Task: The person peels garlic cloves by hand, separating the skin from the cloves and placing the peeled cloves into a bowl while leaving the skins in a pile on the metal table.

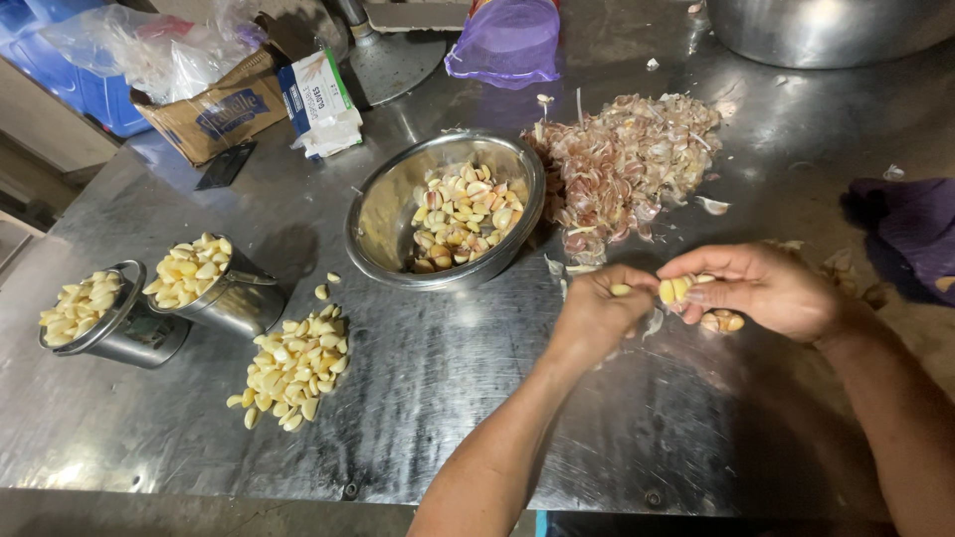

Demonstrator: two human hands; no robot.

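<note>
My left hand point(595, 310) is closed, pinching a small pale garlic clove point(621, 290) at its fingertips. My right hand point(766, 286) holds two peeled yellow cloves point(673, 289) between thumb and fingers, with more unpeeled cloves point(724, 321) tucked under the palm. Both hands meet just above the steel table point(497, 418), in front of a heap of pink garlic skins point(627, 164). A steel bowl point(383, 214) of unpeeled cloves sits to the left of the skins.
A loose pile of peeled cloves point(295, 366) lies at the left, beside two small metal cups point(234, 298) point(134, 333) full of peeled cloves. At the back are a cardboard box point(214, 109), a glove box point(318, 99), a purple bag point(505, 45) and a large steel pot point(816, 30). A dark purple cloth point(910, 234) lies right.
</note>
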